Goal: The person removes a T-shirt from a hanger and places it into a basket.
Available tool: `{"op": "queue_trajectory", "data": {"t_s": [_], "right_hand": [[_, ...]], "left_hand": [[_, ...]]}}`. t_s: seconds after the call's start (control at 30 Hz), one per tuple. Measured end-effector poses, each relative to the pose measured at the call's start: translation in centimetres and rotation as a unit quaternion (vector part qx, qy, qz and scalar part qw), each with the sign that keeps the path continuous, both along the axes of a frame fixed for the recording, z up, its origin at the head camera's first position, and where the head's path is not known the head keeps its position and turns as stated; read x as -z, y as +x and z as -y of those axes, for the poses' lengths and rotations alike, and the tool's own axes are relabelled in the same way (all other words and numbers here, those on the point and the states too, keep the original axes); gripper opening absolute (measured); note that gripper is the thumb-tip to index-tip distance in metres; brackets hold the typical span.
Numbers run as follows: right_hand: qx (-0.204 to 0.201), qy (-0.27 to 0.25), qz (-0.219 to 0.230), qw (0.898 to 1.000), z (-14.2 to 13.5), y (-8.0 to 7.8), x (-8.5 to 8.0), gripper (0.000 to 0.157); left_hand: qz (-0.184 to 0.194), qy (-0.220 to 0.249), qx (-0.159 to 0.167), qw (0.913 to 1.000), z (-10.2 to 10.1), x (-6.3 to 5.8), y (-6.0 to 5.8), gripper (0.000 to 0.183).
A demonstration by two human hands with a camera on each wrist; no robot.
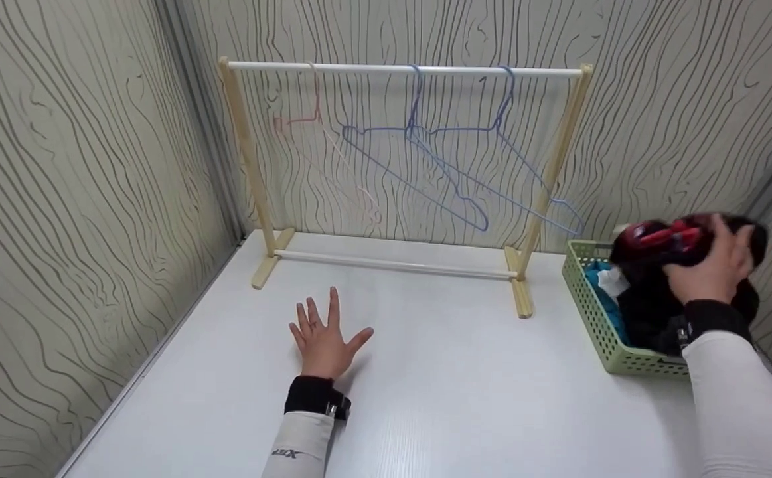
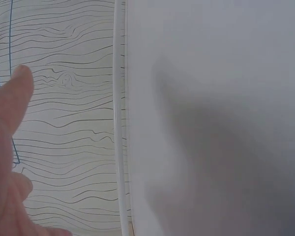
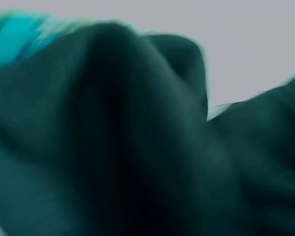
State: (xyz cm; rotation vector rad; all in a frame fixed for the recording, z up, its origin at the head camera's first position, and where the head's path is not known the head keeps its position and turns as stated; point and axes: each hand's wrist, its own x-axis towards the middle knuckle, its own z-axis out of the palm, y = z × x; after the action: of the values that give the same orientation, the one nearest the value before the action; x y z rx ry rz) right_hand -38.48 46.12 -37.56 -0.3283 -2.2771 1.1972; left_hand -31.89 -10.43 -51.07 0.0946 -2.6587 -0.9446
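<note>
Over the green basket (image 1: 591, 309) at the right, my right hand (image 1: 707, 269) grips a bunched black garment with a red print (image 1: 651, 242), blurred in the head view. Dark cloth (image 3: 132, 128) fills most of the right wrist view and hides the fingers. More black cloth (image 1: 648, 305), a teal cloth (image 1: 598, 282) and a bit of white cloth (image 1: 613, 282) lie in the basket. My left hand (image 1: 324, 348) is held over the white table with fingers spread and nothing in it; part of this hand (image 2: 7, 132) shows at the left wrist view's edge.
A wooden rack with a white top rail (image 1: 359, 68) stands at the table's back. A pink hanger (image 1: 318, 118) and two blue hangers (image 1: 412, 176) hang from it. Its white lower bar (image 1: 392, 263) runs just above the white table (image 1: 425, 372). Patterned walls (image 1: 93, 199) enclose the table.
</note>
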Motion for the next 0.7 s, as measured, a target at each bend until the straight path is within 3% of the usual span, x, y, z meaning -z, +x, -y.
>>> {"op": "queue_trajectory", "data": {"t_s": [0.03, 0.07, 0.13, 0.2, 0.5, 0.7], "right_hand": [[-0.016, 0.102, 0.064, 0.993, -0.3, 0.1, 0.9, 0.089], [-0.057, 0.143, 0.095, 0.983, -0.5, 0.0, 1.6, 0.090], [-0.119, 0.206, 0.134, 0.962, -0.7, -0.3, 2.6, 0.092], [-0.141, 0.234, 0.150, 0.950, -0.7, -0.6, 3.2, 0.096], [-0.140, 0.238, 0.191, 0.942, -0.6, -0.6, 3.5, 0.122], [-0.144, 0.233, 0.200, 0.941, -0.2, -0.3, 2.7, 0.128]], "left_hand": [[0.002, 0.000, 0.002, 1.0000, 0.0, 0.0, 0.0, 0.104], [0.004, -0.002, 0.002, 1.0000, -0.1, 0.0, 0.0, 0.104], [0.006, -0.001, 0.004, 1.0000, -0.1, -0.1, 0.0, 0.103], [0.004, 0.000, 0.005, 1.0000, -0.1, -0.2, 0.0, 0.103], [0.002, -0.018, 0.008, 0.9998, -0.2, -0.2, -0.2, 0.104], [-0.002, -0.048, 0.005, 0.9988, -0.1, 0.1, 0.0, 0.103]]}}
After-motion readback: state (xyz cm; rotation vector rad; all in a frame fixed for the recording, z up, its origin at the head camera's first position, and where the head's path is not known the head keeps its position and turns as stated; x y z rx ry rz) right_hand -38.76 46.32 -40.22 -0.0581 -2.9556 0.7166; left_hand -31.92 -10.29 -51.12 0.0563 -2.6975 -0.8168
